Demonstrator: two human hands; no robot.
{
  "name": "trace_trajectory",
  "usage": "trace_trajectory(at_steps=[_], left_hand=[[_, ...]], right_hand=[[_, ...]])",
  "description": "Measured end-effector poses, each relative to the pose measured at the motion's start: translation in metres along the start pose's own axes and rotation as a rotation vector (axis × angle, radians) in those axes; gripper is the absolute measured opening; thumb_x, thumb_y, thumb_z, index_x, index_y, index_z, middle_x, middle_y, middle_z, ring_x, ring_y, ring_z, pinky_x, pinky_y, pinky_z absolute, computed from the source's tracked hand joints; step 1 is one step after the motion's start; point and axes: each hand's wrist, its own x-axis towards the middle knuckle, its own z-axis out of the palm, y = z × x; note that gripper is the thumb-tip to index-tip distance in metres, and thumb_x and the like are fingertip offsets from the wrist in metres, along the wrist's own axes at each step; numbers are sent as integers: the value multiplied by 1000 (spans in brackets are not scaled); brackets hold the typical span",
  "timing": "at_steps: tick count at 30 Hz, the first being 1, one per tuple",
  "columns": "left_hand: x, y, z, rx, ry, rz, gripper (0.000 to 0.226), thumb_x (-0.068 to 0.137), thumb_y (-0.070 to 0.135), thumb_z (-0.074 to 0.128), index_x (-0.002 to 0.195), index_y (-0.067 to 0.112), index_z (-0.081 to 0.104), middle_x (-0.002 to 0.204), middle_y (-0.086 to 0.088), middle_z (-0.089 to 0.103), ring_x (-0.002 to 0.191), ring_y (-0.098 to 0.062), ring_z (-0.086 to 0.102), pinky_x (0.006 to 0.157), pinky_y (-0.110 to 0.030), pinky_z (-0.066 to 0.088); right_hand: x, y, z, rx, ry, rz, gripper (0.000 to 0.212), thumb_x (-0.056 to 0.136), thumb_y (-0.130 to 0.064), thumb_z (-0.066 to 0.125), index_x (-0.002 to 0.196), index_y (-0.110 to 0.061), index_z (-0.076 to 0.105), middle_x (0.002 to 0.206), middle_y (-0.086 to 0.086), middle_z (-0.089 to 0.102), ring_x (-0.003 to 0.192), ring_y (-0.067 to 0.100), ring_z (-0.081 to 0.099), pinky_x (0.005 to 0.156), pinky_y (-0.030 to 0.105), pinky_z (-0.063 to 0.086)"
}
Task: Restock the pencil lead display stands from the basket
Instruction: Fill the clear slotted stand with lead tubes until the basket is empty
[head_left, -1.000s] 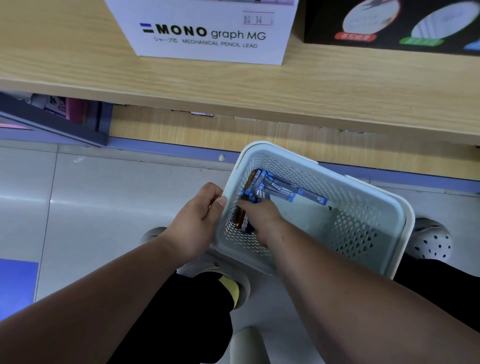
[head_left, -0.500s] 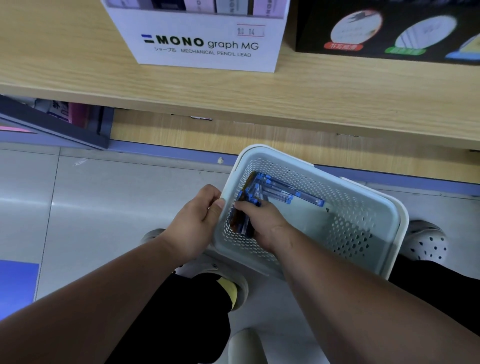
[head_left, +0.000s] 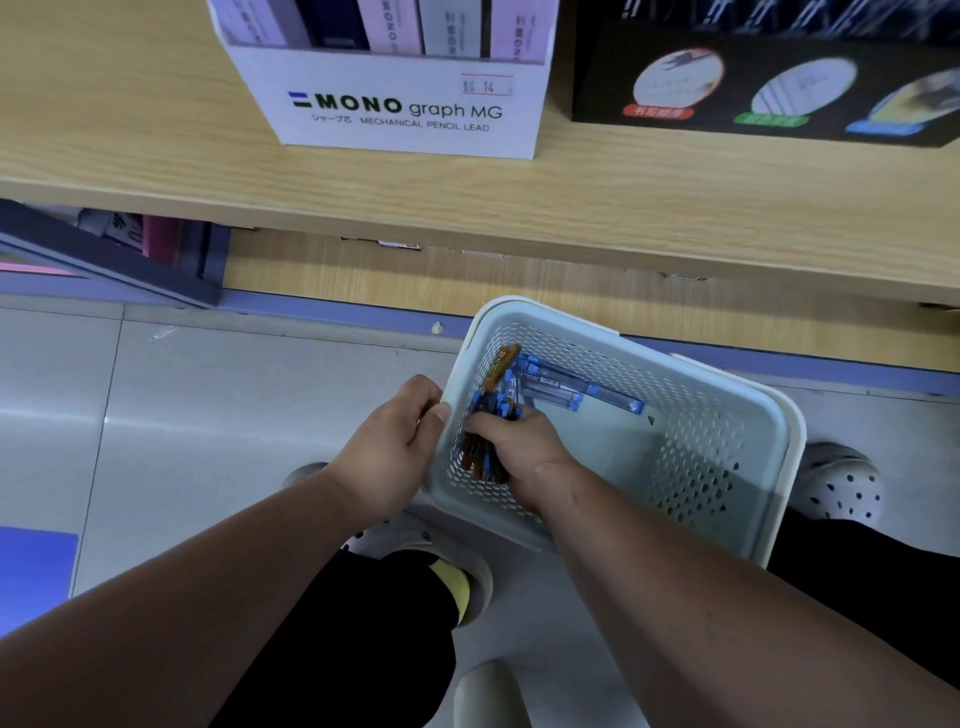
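Note:
A pale grey perforated basket (head_left: 727, 447) rests low in front of me, tilted on my lap. My left hand (head_left: 387, 457) grips its left rim. Inside the basket, my right hand (head_left: 519, 452) holds a bunch of slim pencil lead cases (head_left: 480, 457), blue-capped and brown, against the left wall. More blue-capped lead cases (head_left: 566, 387) lie loose on the basket floor beyond my fingers. On the wooden shelf (head_left: 623, 208) above stands the white MONO graph MG display stand (head_left: 410, 104) with lead boxes upright in it.
A black display box (head_left: 769, 88) with round pictures stands to the right of the white stand. Under the shelf at left are dark trays (head_left: 104, 254) with stock. A grey tiled floor (head_left: 208, 415), my shoes and a stool edge lie below.
My view has tipped up, showing more of the shelf and stand. My right hand has gathered the lead cases tighter against the basket's left wall. The left hand stays on the rim.

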Motion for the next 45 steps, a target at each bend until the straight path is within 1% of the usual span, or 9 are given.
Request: trace_trajectory(at_steps=[3, 6, 8, 12, 17, 22, 30, 40, 45], left_hand=[[0, 4, -1, 23, -9, -7, 18, 105, 31, 42, 93, 21, 48, 73, 3, 55, 61, -5, 48, 58, -23, 40], [1, 6, -3, 21, -12, -61, 19, 104, 34, 44, 90, 22, 50, 76, -2, 62, 71, -18, 59, 71, -40, 51], [1, 6, -5, 58, 9, -102, 20, 102, 38, 47, 90, 23, 52, 80, -3, 65, 75, -24, 64, 76, -45, 54], [-5, 15, -12, 268, 148, -91, 22, 95, 46, 57, 100, 25, 52, 92, 7, 63, 84, -18, 60, 76, -35, 48], [-17, 63, -15, 358, 248, 48, 20, 93, 40, 62, 89, 21, 55, 78, 3, 62, 71, -19, 57, 62, -29, 39], [-33, 114, 17, -144, 30, -271, 33, 95, 56, 55, 103, 24, 61, 92, -4, 70, 71, -22, 68, 67, -32, 52], [-45, 175, 44, -662, 214, -223, 12, 97, 18, 61, 99, 10, 70, 74, -5, 75, 70, -22, 69, 66, -33, 55], [-95, 230, 0, -629, 163, -53, 18, 104, 11, 48, 121, 17, 52, 86, -15, 76, 64, -27, 67, 57, -35, 53], [-123, 262, -29, -535, 147, 93, 22, 102, 7, 45, 116, 19, 57, 62, -3, 51, 47, -17, 35, 49, -27, 29]], right_hand=[[-7, -6, -9, -23, 7, -8, 13, 75, -8, 80, 88, -7, 76, 82, 16, 77, 75, 34, 74, 75, 51, 63], [-21, -15, -27, -69, -8, -18, 10, 77, -11, 81, 84, -9, 75, 76, 14, 74, 62, 29, 69, 55, 35, 56], [-32, -18, -42, -73, -11, -28, 11, 78, -9, 80, 88, -9, 75, 76, 13, 74, 63, 28, 69, 57, 33, 54], [-63, -25, -62, -68, -19, -66, 15, 79, -5, 79, 93, -4, 72, 71, 13, 71, 61, 29, 68, 54, 32, 53], [-106, -42, -76, -52, -64, -132, 10, 83, -1, 76, 84, -6, 68, 64, 10, 68, 53, 23, 65, 49, 30, 54], [-150, -56, -86, -94, -132, -251, 15, 83, 3, 73, 80, -10, 69, 64, 9, 64, 49, 17, 62, 46, 26, 50], [-192, -63, -109, -163, -248, -365, 16, 83, 6, 71, 85, -10, 70, 65, 8, 62, 56, 21, 59, 56, 29, 51], [-247, -100, -133, -144, -179, -463, 14, 76, -6, 78, 75, -12, 66, 60, 5, 58, 57, 25, 54, 56, 35, 41], [-297, -146, -134, -175, -241, -545, 16, 81, -3, 75, 75, -13, 65, 61, 6, 58, 53, 23, 56, 51, 32, 43]])
